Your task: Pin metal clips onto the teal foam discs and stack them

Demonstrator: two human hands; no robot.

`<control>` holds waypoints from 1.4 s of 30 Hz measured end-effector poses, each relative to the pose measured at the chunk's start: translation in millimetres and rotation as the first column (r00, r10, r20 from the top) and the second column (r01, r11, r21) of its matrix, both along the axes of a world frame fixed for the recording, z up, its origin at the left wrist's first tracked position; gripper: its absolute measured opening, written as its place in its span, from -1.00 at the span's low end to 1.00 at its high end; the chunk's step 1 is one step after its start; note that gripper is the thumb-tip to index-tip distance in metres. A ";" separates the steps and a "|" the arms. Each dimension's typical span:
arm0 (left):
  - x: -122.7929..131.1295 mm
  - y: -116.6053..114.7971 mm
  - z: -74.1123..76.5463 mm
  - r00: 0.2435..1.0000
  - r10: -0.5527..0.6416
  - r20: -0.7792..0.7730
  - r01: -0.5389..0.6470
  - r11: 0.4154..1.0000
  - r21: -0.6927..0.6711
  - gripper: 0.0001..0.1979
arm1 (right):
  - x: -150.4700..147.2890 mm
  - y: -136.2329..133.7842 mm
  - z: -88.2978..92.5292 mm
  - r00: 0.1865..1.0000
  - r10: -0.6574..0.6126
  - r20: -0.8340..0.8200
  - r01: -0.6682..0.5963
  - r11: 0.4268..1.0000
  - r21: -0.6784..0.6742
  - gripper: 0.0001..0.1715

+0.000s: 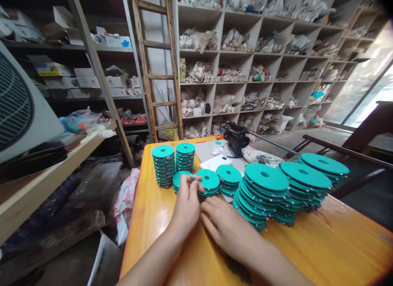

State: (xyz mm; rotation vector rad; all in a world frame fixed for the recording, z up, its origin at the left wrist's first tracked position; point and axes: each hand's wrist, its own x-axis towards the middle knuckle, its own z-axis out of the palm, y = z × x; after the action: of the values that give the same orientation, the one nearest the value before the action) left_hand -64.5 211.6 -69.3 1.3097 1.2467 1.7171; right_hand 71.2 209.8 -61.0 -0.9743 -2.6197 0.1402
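My left hand [188, 200] is closed in a pinch in front of the short stacks of green discs. A small greyish item [193, 177] shows at its fingertips, too small to name. Close beside it, my right hand [216, 214] is curled, its fingertips bent under and hidden. Just beyond my hands sit a low stack of green foam discs [209, 180] with a centre hole and a partly covered one [178, 178]. To the right stand taller stacks of larger green discs [266, 177], with small white-tipped pins along their rims.
Two tall stacks of small discs [163, 151] stand at the table's [147, 232] left. Behind are a white box-like object [216, 162] and a black machine [236, 139] with a long rod. A wooden ladder [156, 77] leans by shelves of bagged parts [201, 71]. Chair [325, 144] at right.
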 end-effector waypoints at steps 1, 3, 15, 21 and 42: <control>-5.7 -6.4 1.1 0.998 0.049 0.024 -0.050 0.999 0.006 -0.81 | -3.8 0.0 5.6 1.000 0.000 0.004 0.000 1.000 0.019 -0.79; -20.7 -20.9 1.5 0.985 0.151 0.077 -0.152 0.988 0.007 -0.82 | -17.4 4.0 14.5 1.000 0.002 0.023 -0.004 0.997 0.072 -0.78; -46.0 -115.5 -21.5 0.745 0.196 0.637 -0.103 0.978 -0.180 -0.69 | -96.8 30.2 26.8 0.991 -0.014 0.134 -0.007 0.988 0.157 -0.92; -45.3 -122.6 -28.8 0.694 0.155 0.703 -0.061 0.986 -0.158 -0.69 | -50.3 -39.9 13.9 0.986 0.145 -0.080 -0.154 0.981 -0.116 -0.72; -50.0 -132.2 -36.1 0.969 0.150 0.196 -0.067 0.925 -0.375 -0.68 | -25.7 -79.5 -44.2 0.883 0.049 -0.466 -0.197 0.941 -0.275 -0.55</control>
State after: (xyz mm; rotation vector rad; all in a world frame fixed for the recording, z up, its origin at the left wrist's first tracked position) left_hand -114.5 79.5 -105.4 0.8203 1.4432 1.5575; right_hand 45.5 130.3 -105.2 -0.7486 -2.2532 0.7491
